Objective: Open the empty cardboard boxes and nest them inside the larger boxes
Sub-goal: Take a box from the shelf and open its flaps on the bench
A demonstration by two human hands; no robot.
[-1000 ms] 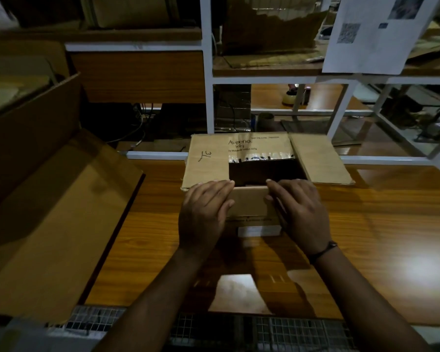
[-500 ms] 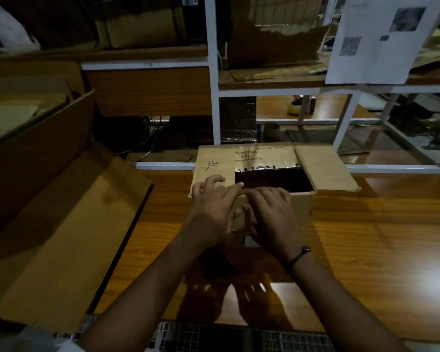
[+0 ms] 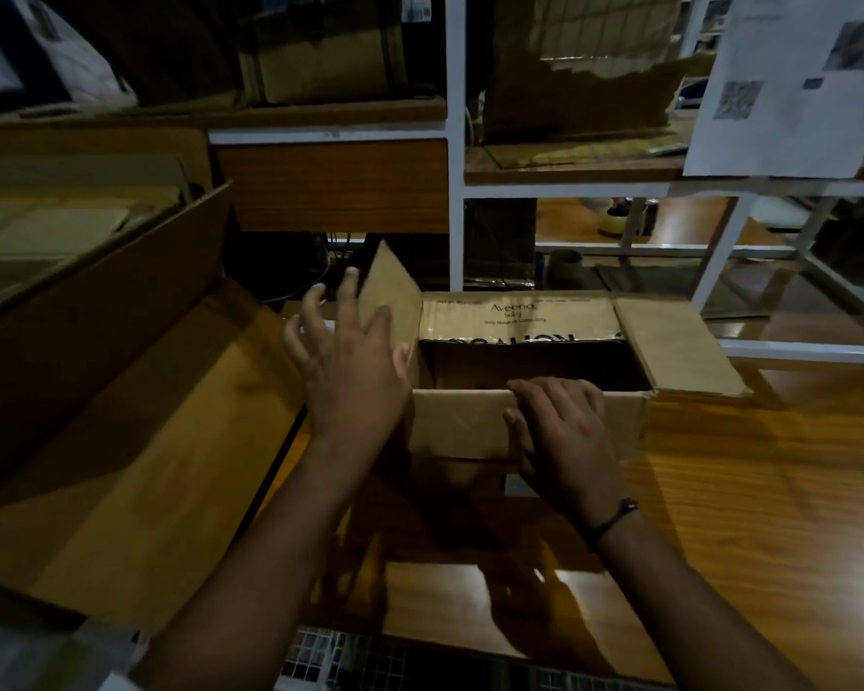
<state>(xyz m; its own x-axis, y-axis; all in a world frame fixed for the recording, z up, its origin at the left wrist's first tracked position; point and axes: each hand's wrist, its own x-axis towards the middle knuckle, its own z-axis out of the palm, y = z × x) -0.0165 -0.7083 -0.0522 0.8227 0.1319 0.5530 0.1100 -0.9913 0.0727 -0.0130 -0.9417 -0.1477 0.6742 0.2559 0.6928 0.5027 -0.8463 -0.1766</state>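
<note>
A small brown cardboard box (image 3: 460,421) printed "Aveeno" stands open on the wooden table, its inside dark. Its right flap (image 3: 674,341) lies folded outward and its back flap (image 3: 515,316) lies flat. The left flap (image 3: 390,291) stands nearly upright. My left hand (image 3: 350,361) is at that flap with fingers spread, thumb on its inner side. My right hand (image 3: 564,431) rests flat on the near wall, fingertips at its top edge. A much larger open cardboard box (image 3: 121,441) lies on the left, its wide flap sloping toward me.
The wooden table (image 3: 769,516) stretches to the right. A white metal shelf frame (image 3: 455,192) with more cardboard stands behind the small box. A printed paper sheet (image 3: 789,82) hangs at the upper right. A wire mesh panel (image 3: 370,660) lies at the table's near edge.
Both hands were pressing on the near flap, which is now folded down out of sight. My left hand has moved to the left flap, which has risen from flat to nearly upright.
</note>
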